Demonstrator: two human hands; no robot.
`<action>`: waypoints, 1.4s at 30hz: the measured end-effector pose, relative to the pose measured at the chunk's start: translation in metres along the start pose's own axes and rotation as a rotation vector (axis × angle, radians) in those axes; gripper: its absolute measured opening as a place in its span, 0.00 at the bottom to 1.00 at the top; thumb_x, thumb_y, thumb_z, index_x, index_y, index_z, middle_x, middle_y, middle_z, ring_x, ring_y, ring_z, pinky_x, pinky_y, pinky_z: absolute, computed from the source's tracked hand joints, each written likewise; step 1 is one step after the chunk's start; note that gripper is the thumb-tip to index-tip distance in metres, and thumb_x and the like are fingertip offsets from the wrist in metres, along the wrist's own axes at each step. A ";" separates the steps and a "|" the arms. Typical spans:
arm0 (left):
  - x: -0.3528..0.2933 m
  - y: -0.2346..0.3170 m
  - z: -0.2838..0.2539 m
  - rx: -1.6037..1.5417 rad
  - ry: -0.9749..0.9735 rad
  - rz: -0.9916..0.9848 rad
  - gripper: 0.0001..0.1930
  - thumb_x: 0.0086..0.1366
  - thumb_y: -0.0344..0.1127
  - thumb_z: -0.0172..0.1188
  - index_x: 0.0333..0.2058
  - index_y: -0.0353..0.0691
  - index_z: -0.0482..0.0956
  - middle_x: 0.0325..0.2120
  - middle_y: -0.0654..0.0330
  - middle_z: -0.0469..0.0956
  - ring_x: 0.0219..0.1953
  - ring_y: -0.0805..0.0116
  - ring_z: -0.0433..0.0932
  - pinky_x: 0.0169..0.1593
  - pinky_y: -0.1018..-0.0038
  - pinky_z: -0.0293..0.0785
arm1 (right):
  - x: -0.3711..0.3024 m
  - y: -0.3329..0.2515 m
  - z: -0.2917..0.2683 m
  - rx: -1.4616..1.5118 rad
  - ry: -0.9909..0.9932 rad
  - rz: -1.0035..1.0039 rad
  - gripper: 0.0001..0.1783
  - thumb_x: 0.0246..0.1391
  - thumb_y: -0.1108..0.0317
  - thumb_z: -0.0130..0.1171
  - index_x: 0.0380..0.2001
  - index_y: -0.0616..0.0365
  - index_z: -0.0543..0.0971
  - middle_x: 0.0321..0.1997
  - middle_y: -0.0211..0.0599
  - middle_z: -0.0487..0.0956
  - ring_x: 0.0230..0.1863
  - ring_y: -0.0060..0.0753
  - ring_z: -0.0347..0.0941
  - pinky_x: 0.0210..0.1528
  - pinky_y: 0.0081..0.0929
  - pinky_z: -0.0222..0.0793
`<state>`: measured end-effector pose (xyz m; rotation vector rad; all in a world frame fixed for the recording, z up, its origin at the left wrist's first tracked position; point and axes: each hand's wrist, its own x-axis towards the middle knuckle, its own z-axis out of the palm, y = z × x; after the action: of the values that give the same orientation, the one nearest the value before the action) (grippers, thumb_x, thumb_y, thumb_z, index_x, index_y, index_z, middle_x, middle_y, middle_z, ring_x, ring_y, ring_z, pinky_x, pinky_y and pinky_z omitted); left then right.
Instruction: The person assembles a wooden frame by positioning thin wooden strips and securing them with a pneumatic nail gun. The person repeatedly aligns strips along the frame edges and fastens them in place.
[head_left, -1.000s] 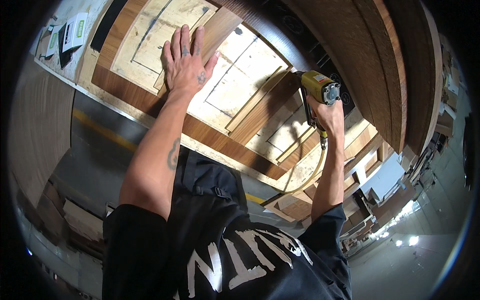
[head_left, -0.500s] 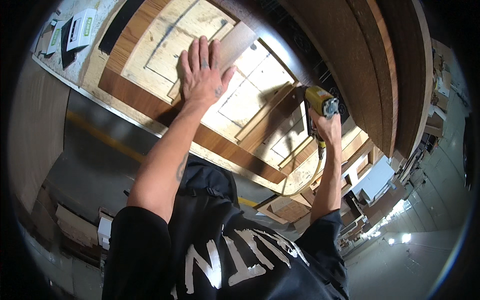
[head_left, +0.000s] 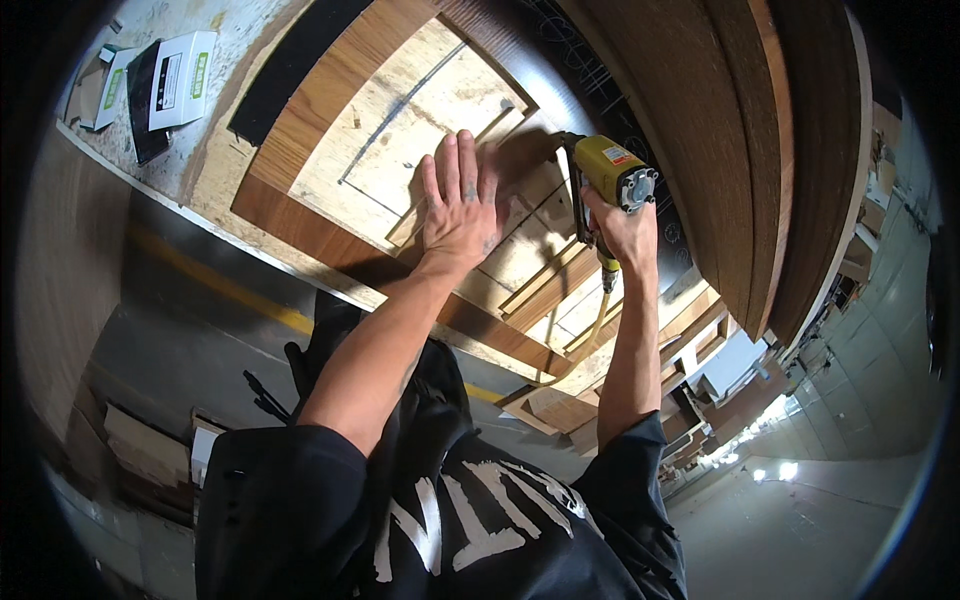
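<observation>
- Far left: cardboard carton [head_left: 148,448] low by the floor [head_left: 215,320], contents can't be made out.
- Left end of counter [head_left: 215,165]: white box [head_left: 182,82] with green label, contents hidden; second white box [head_left: 112,90] beside it, partly behind a black flat piece [head_left: 146,105].
- Next: black strip [head_left: 295,70] alongside the brown wooden frame [head_left: 315,232]. Frame lies flat on the counter; far side runs into shadow.
- Left hand [head_left: 460,225]: arm reaching up and across, palm down over the crosspiece [head_left: 512,165] inside the frame. Fingers straight, nearly together, gripping nothing. Hand covers part of the crosspiece; pressure can't be told.
- Right of that: yellow-and-black nail gun [head_left: 612,165], nose toward the crosspiece's far end. Can't tell if it touches; tip is dark.
- Right hand [head_left: 632,235]: arm nearly straight, fingers closed round the gun's handle, trigger finger hidden. Hose [head_left: 598,325] drops from the handle.
- Far right: large dark panels [head_left: 785,150], tops cut off.
</observation>
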<state>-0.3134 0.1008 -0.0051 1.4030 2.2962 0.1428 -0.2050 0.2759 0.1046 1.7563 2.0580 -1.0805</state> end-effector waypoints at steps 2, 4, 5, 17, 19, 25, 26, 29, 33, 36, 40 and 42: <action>0.000 0.000 -0.001 0.018 -0.008 0.008 0.45 0.71 0.56 0.50 0.75 0.32 0.45 0.75 0.35 0.35 0.77 0.37 0.33 0.74 0.38 0.26 | 0.007 0.005 0.004 -0.029 0.044 -0.083 0.22 0.54 0.59 0.67 0.48 0.63 0.83 0.22 0.31 0.80 0.22 0.21 0.74 0.26 0.25 0.69; 0.000 -0.001 -0.003 0.033 -0.036 0.016 0.45 0.71 0.56 0.50 0.75 0.32 0.45 0.75 0.34 0.35 0.77 0.36 0.33 0.74 0.38 0.25 | 0.006 0.003 0.003 -0.037 0.048 -0.091 0.22 0.54 0.59 0.67 0.48 0.62 0.83 0.22 0.31 0.80 0.21 0.22 0.74 0.26 0.25 0.69; 0.000 -0.001 -0.006 0.037 -0.060 0.020 0.45 0.71 0.56 0.49 0.75 0.32 0.45 0.75 0.34 0.35 0.77 0.35 0.33 0.74 0.38 0.25 | 0.005 0.001 0.002 -0.028 0.030 -0.056 0.22 0.54 0.59 0.67 0.48 0.61 0.83 0.22 0.31 0.80 0.21 0.21 0.74 0.26 0.25 0.69; 0.001 -0.001 -0.001 0.108 -0.050 0.025 0.46 0.70 0.55 0.50 0.75 0.32 0.44 0.75 0.33 0.35 0.77 0.35 0.32 0.74 0.38 0.23 | 0.004 -0.012 -0.004 -0.065 -0.076 0.036 0.28 0.52 0.61 0.66 0.54 0.66 0.80 0.47 0.51 0.86 0.46 0.42 0.84 0.51 0.36 0.79; 0.001 0.000 -0.002 0.057 -0.049 0.026 0.43 0.70 0.51 0.49 0.75 0.33 0.44 0.75 0.33 0.37 0.77 0.35 0.33 0.74 0.37 0.24 | 0.004 -0.010 -0.004 -0.059 -0.071 0.014 0.27 0.52 0.61 0.66 0.53 0.66 0.81 0.46 0.51 0.86 0.45 0.42 0.84 0.50 0.35 0.80; 0.001 -0.002 0.004 -0.168 0.007 0.019 0.39 0.70 0.42 0.48 0.75 0.35 0.45 0.74 0.33 0.40 0.77 0.34 0.35 0.74 0.36 0.25 | -0.003 -0.029 -0.004 -0.062 -0.028 0.003 0.24 0.53 0.62 0.66 0.50 0.66 0.82 0.42 0.48 0.87 0.42 0.38 0.85 0.47 0.33 0.80; 0.001 -0.002 0.003 -0.216 0.020 0.015 0.39 0.70 0.42 0.47 0.75 0.35 0.45 0.74 0.33 0.41 0.77 0.34 0.35 0.74 0.37 0.25 | -0.005 -0.031 -0.005 -0.077 -0.033 -0.013 0.24 0.53 0.63 0.66 0.50 0.66 0.82 0.41 0.48 0.87 0.42 0.38 0.85 0.47 0.33 0.80; 0.001 0.000 0.000 -0.090 -0.017 0.016 0.38 0.71 0.42 0.46 0.75 0.35 0.46 0.74 0.33 0.45 0.77 0.34 0.37 0.75 0.37 0.26 | -0.004 -0.032 -0.007 -0.101 -0.052 -0.055 0.23 0.53 0.63 0.66 0.50 0.66 0.82 0.38 0.47 0.87 0.39 0.36 0.85 0.45 0.32 0.80; 0.001 0.001 0.004 0.091 -0.030 0.005 0.41 0.72 0.54 0.45 0.74 0.34 0.47 0.74 0.34 0.44 0.77 0.36 0.37 0.74 0.39 0.24 | 0.009 -0.028 0.000 -0.082 -0.051 -0.147 0.24 0.55 0.58 0.66 0.49 0.64 0.82 0.21 0.32 0.80 0.21 0.23 0.76 0.26 0.26 0.71; 0.001 0.000 0.006 0.064 -0.006 0.003 0.44 0.73 0.62 0.45 0.74 0.36 0.50 0.74 0.36 0.43 0.77 0.38 0.36 0.75 0.40 0.24 | 0.014 -0.028 0.006 -0.054 -0.041 -0.172 0.24 0.55 0.58 0.66 0.50 0.64 0.82 0.21 0.32 0.80 0.21 0.23 0.76 0.26 0.26 0.71; 0.000 -0.001 0.010 -0.079 0.100 0.008 0.43 0.72 0.62 0.47 0.73 0.35 0.52 0.74 0.35 0.45 0.77 0.38 0.39 0.75 0.41 0.28 | 0.010 -0.038 0.005 -0.101 -0.036 -0.157 0.24 0.56 0.58 0.65 0.49 0.65 0.82 0.23 0.34 0.82 0.24 0.26 0.79 0.29 0.28 0.74; -0.001 -0.001 0.008 -0.158 0.134 0.016 0.43 0.72 0.60 0.49 0.73 0.34 0.52 0.73 0.35 0.46 0.76 0.38 0.40 0.75 0.40 0.30 | 0.004 -0.045 0.006 -0.096 -0.029 -0.162 0.23 0.55 0.58 0.66 0.49 0.65 0.83 0.28 0.38 0.84 0.29 0.29 0.82 0.33 0.29 0.77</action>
<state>-0.3105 0.0981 -0.0121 1.3681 2.3233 0.4260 -0.2492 0.2744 0.1145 1.5428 2.2268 -1.0244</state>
